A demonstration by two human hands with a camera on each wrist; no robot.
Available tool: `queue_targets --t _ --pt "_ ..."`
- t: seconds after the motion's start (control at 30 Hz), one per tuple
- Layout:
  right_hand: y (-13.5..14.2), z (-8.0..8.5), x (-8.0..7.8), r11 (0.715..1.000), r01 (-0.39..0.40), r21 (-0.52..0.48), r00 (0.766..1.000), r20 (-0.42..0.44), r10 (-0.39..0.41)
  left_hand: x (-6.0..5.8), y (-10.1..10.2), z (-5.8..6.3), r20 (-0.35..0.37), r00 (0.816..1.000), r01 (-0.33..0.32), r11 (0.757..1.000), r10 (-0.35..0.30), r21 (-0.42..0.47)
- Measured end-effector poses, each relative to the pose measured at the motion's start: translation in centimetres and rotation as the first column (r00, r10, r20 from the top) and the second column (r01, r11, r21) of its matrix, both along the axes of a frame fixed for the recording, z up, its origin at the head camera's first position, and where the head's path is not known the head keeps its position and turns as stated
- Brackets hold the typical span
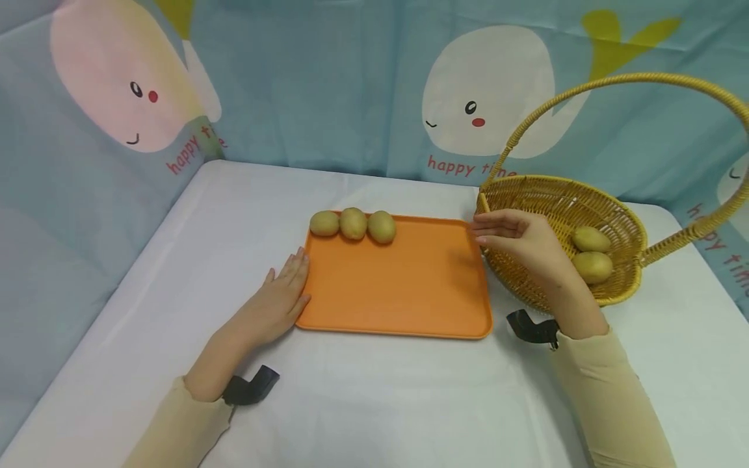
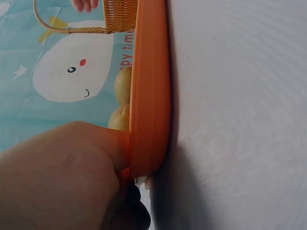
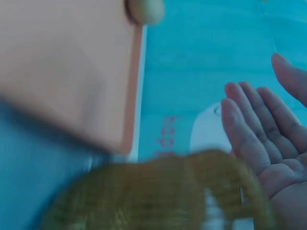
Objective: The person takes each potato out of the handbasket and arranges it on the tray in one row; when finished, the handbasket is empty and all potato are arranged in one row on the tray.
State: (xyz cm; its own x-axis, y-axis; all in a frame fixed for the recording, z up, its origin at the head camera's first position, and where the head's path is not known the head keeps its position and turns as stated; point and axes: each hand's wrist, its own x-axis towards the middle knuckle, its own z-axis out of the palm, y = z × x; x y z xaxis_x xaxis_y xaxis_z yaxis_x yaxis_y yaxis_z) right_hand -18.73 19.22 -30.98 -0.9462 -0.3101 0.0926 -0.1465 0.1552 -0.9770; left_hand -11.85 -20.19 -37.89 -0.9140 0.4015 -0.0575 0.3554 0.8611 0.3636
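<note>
On the table lies an orange tray (image 1: 398, 286), with three potatoes (image 1: 353, 224) in a row along its far left edge. My left hand (image 1: 275, 302) rests against the tray's left rim, its fingers extended along it. From the side, the left wrist view has that hand (image 2: 62, 167) touching the tray's rim (image 2: 151, 96). Above the near-left rim of a wicker basket (image 1: 562, 195) hovers my right hand (image 1: 521, 244), holding nothing. Two more potatoes (image 1: 592, 267) lie inside the basket. The right wrist view gives the palm and loosely extended fingers of the right hand (image 3: 273, 139).
The basket's tall arched handle (image 1: 643, 77) rises over the right side. A white cloth (image 1: 380, 396) covers the table, and a blue curtain (image 1: 316, 84) printed with whales hangs behind it. Dark wrist camera mounts (image 1: 251, 387) stick out beside both wrists.
</note>
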Motion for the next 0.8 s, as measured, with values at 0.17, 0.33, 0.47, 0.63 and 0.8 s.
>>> queue_targets --t 0.17,0.33,0.47,0.63,0.8 --pt "2.9 0.2 1.7 0.996 0.001 -0.093 0.999 -0.04 -0.005 0.0 -0.1 0.0 -0.002 1.0 0.004 1.0 -0.004 -0.001" --pt "5.7 0.6 3.3 0.993 0.099 0.065 0.993 -0.069 -0.094 -0.1 0.0 0.0 -0.001 1.0 0.008 1.0 -0.008 -0.002" --pt "8.0 0.7 4.1 0.953 0.189 0.237 0.982 -0.074 -0.176 -0.1 0.0 -0.2 0.002 1.0 0.007 1.0 -0.007 -0.004" --pt "10.6 0.8 4.7 0.847 0.281 0.451 0.958 -0.086 -0.272 -0.1 0.0 -0.1 0.003 1.0 0.002 1.0 -0.002 0.001" --pt "12.4 1.1 4.7 0.759 0.297 0.579 0.952 -0.123 -0.279 -0.1 0.1 0.0 0.002 1.0 0.003 1.0 -0.003 0.0"
